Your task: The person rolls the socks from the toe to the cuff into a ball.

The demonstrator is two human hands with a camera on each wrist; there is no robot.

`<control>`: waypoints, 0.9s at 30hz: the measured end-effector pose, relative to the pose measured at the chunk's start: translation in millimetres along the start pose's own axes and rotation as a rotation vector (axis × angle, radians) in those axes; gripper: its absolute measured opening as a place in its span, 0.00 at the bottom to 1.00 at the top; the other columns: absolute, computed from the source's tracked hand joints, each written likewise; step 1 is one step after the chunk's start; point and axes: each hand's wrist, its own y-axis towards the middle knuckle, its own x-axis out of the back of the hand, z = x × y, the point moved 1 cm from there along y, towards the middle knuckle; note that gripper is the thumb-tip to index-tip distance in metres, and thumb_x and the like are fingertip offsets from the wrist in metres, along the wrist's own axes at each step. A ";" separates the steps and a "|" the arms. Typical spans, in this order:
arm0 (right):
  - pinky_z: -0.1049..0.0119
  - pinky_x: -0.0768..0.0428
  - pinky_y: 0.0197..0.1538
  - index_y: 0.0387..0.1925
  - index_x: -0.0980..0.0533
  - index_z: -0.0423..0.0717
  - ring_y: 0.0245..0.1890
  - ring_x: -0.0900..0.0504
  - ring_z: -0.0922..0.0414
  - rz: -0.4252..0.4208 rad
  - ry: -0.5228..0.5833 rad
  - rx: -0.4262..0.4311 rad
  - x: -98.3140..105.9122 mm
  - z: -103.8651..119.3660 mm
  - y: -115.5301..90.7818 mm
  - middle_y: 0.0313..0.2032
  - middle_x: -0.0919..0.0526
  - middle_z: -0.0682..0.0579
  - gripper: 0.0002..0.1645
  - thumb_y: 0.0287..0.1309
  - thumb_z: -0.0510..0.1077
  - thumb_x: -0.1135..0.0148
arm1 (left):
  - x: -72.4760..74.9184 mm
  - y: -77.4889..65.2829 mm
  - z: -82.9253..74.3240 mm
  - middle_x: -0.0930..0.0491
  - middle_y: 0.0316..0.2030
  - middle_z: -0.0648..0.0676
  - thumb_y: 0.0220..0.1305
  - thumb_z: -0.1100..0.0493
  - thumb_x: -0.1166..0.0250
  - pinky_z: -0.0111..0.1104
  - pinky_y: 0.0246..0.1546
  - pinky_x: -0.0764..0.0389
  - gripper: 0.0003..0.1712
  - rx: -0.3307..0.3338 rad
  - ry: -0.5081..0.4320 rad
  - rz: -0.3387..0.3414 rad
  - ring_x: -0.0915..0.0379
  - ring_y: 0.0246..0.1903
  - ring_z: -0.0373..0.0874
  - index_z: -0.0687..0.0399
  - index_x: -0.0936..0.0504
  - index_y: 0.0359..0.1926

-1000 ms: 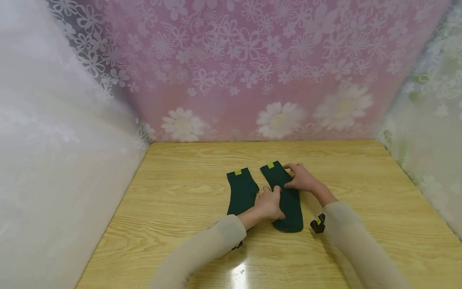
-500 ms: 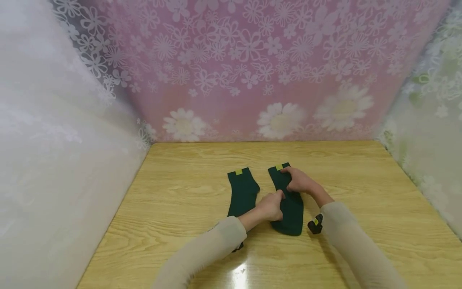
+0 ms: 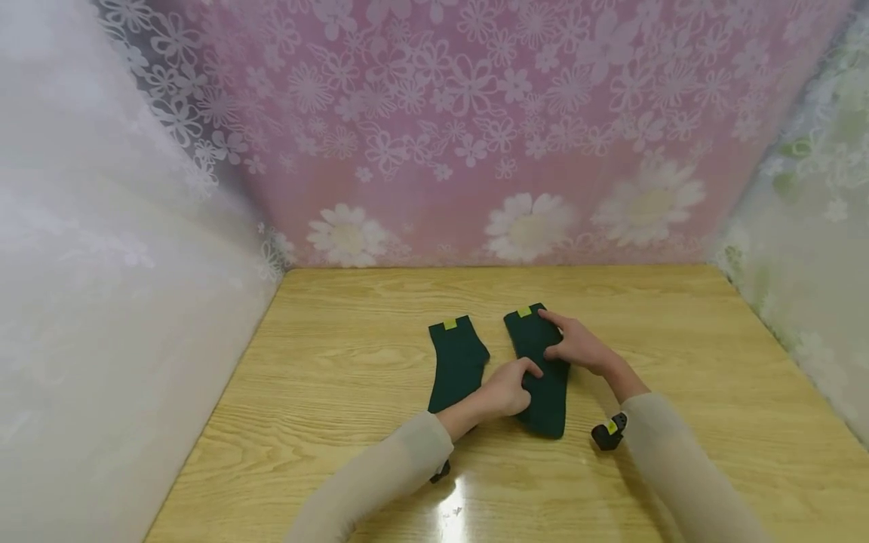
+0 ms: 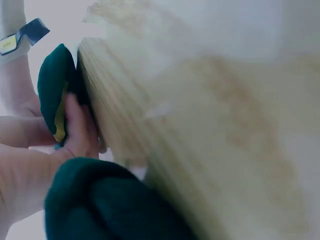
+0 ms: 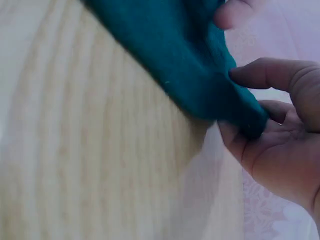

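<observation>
Two dark green socks lie side by side on the table, each with a yellow label at its cuff. My left hand point(image 3: 504, 388) grips the left edge of the right-hand sock point(image 3: 545, 411) around its middle, a finger and thumb showing on top. Near the cuff, my right hand point(image 3: 582, 347) holds the same sock's right edge. In the right wrist view, the right thumb point(image 5: 272, 74) lies over the sock point(image 5: 165, 55) and the fingers lie beneath it. The left-hand sock point(image 3: 456, 366) lies flat, its lower end hidden behind my left forearm.
The wood-grain table point(image 3: 339, 362) meets a pink floral backdrop point(image 3: 434, 151) at the back. Pale cloth hangs on the left point(image 3: 122, 302) and a pale floral cloth point(image 3: 808, 279) on the right. Small black wrist cameras point(image 3: 607, 434) sit under the sleeves.
The right-hand sock's cuff has shifted right, and its lower part looks narrower. My left hand has slid slightly right with it; my right hand also moved a little right. The left-hand sock stays put.
</observation>
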 end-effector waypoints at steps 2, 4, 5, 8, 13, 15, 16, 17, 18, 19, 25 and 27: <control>0.42 0.32 0.61 0.77 0.54 0.37 0.70 0.44 0.31 0.009 0.043 -0.019 0.6 -0.7 -2.2 0.74 0.53 0.27 0.56 0.51 0.33 0.35 | 1.6 -1.6 3.8 0.26 0.57 0.55 0.58 0.80 0.49 0.30 0.40 0.26 0.28 0.026 -0.122 0.018 0.28 0.52 0.44 0.54 0.21 0.54; 0.36 0.40 0.67 0.78 0.57 0.38 0.73 0.55 0.30 0.015 0.084 -0.042 1.3 -1.7 -4.2 0.75 0.58 0.28 0.58 0.52 0.34 0.35 | 2.9 -2.1 6.8 0.28 0.60 0.56 0.61 0.78 0.50 0.32 0.38 0.21 0.25 0.060 -0.247 0.035 0.28 0.53 0.45 0.56 0.20 0.53; 0.34 0.43 0.68 0.78 0.58 0.39 0.74 0.57 0.30 0.013 0.106 -0.054 1.4 -2.4 -5.1 0.75 0.59 0.29 0.59 0.53 0.34 0.35 | 3.5 -2.1 7.6 0.27 0.59 0.56 0.62 0.77 0.49 0.33 0.37 0.20 0.22 0.076 -0.293 0.037 0.27 0.51 0.46 0.57 0.19 0.52; 0.33 0.47 0.69 0.78 0.61 0.40 0.74 0.60 0.30 0.012 0.145 -0.071 2.0 -4.4 -7.3 0.76 0.62 0.30 0.59 0.54 0.34 0.35 | 4.0 -1.1 8.4 0.25 0.55 0.55 0.65 0.70 0.40 0.35 0.35 0.19 0.14 0.112 -0.378 0.023 0.25 0.44 0.44 0.59 0.18 0.51; 0.33 0.48 0.70 0.79 0.62 0.42 0.75 0.61 0.31 0.007 0.200 -0.066 1.5 -5.9 -10.6 0.76 0.64 0.32 0.60 0.55 0.32 0.36 | 0.3 -1.0 8.7 0.24 0.55 0.54 0.55 0.68 0.27 0.34 0.45 0.20 0.21 0.110 -0.327 -0.050 0.26 0.52 0.45 0.56 0.17 0.51; 0.33 0.49 0.70 0.79 0.62 0.43 0.75 0.61 0.32 0.004 0.215 -0.058 1.4 -6.0 -11.6 0.77 0.65 0.33 0.60 0.55 0.32 0.36 | -0.9 -1.5 8.8 0.25 0.57 0.55 0.53 0.71 0.27 0.35 0.50 0.21 0.23 0.103 -0.335 -0.057 0.29 0.59 0.48 0.55 0.17 0.51; 0.33 0.49 0.70 0.79 0.62 0.43 0.75 0.61 0.32 0.001 0.213 -0.056 1.4 -5.8 -12.1 0.77 0.65 0.33 0.60 0.55 0.32 0.36 | -0.9 -1.5 9.0 0.25 0.58 0.56 0.52 0.72 0.27 0.36 0.51 0.21 0.23 0.101 -0.340 -0.054 0.31 0.60 0.49 0.55 0.17 0.50; 0.33 0.48 0.70 0.79 0.62 0.44 0.75 0.61 0.32 -0.002 0.209 -0.053 1.5 -5.8 -12.4 0.77 0.65 0.33 0.60 0.55 0.31 0.36 | -0.7 -1.6 9.0 0.26 0.59 0.56 0.52 0.72 0.27 0.37 0.52 0.21 0.23 0.101 -0.350 -0.047 0.31 0.61 0.49 0.55 0.17 0.50; 0.33 0.48 0.70 0.79 0.62 0.44 0.75 0.61 0.32 -0.004 0.205 -0.050 1.8 -5.5 -13.0 0.77 0.65 0.34 0.60 0.55 0.31 0.36 | -0.5 -1.8 9.1 0.26 0.59 0.56 0.52 0.72 0.26 0.37 0.53 0.21 0.24 0.100 -0.359 -0.039 0.32 0.62 0.49 0.54 0.17 0.51; 0.33 0.48 0.69 0.79 0.62 0.45 0.75 0.61 0.32 -0.005 0.206 -0.045 1.5 -5.1 -13.0 0.77 0.65 0.34 0.60 0.55 0.31 0.36 | 0.2 -1.9 9.7 0.26 0.60 0.56 0.52 0.72 0.26 0.37 0.54 0.22 0.24 0.101 -0.365 -0.031 0.32 0.62 0.49 0.54 0.17 0.51; 0.33 0.48 0.70 0.79 0.63 0.47 0.75 0.62 0.33 -0.019 0.235 -0.024 1.0 -3.1 -14.5 0.77 0.67 0.35 0.61 0.55 0.30 0.37 | 7.4 -4.9 9.0 0.28 0.60 0.55 0.54 0.71 0.27 0.36 0.47 0.22 0.24 0.106 -0.402 -0.002 0.30 0.52 0.46 0.53 0.18 0.53; 0.33 0.49 0.70 0.79 0.63 0.47 0.75 0.63 0.33 -0.027 0.245 -0.018 0.8 -2.3 -14.7 0.77 0.68 0.36 0.61 0.55 0.29 0.37 | 10.1 -6.2 8.2 0.29 0.60 0.56 0.54 0.72 0.28 0.36 0.45 0.22 0.25 0.102 -0.415 0.003 0.30 0.50 0.46 0.54 0.18 0.54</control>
